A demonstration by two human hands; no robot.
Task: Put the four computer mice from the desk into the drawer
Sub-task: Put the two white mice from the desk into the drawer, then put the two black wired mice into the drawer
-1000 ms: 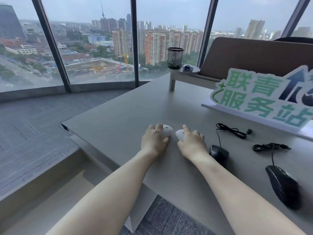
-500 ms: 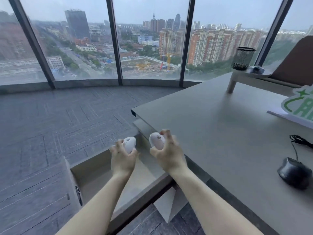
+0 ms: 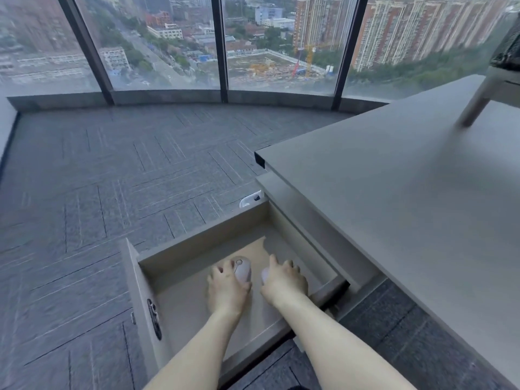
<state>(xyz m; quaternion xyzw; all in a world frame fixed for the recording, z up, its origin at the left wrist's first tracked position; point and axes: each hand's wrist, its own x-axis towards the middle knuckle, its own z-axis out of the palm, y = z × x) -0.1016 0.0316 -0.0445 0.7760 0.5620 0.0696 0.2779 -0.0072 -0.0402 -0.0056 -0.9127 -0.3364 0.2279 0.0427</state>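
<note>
The open drawer [image 3: 197,237] juts out from under the grey desk [image 3: 394,198]. Both of my hands are down inside it. My left hand [image 3: 228,285] grips a white mouse [image 3: 243,270] whose wheel and top show past the fingers. My right hand [image 3: 284,280] covers a second white mouse [image 3: 265,275], of which only a pale edge shows. Both mice sit low, at or near the drawer's floor; I cannot tell if they touch it. The two black mice are out of view.
The drawer's front panel with a dark handle [image 3: 154,319] stands at the left. Grey carpet tiles [image 3: 98,192] stretch to the curved window wall. A white object [image 3: 250,199] lies on the floor behind the drawer. A small raised shelf's leg [image 3: 475,102] stands on the desk.
Both hands lifted the white mice off the desk, carried them left and down, and now hold them inside the drawer. My view swung left and downward.
</note>
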